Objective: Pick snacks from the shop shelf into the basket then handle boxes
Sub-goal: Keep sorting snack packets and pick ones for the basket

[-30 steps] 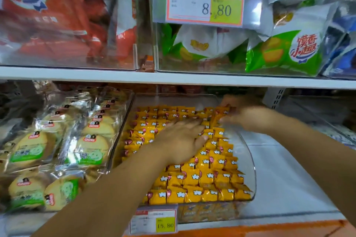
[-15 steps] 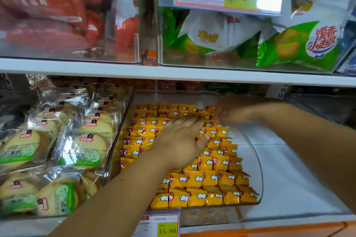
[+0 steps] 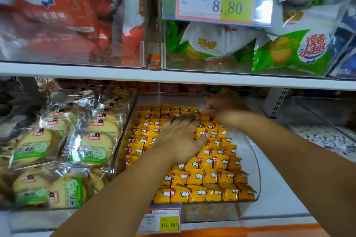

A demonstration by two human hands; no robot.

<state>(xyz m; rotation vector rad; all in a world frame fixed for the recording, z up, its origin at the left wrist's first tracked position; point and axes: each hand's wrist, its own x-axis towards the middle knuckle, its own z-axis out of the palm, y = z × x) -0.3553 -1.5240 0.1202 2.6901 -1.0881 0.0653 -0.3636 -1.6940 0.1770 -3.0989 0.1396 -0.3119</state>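
Both arms reach into the lower shelf: the left hand lies flat, fingers straight and pressing on the yellow snack packets, gripping nothing; the right hand is further back, fingers curled down onto the rear rows, too blurred to tell whether they hold one. The packets fill a clear tray in rows, round biscuit packs just beside it on the left.

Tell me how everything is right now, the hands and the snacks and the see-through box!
yellow candies: wrapped, lying in tidy rows
clear bin: open on top, partly filled
left hand: flat, fingers straight, pressing on the yellow candies
right hand: fingers curled over the back rows; grip too blurred to tell
biscuit packs: sealed, piled beside the clear bin
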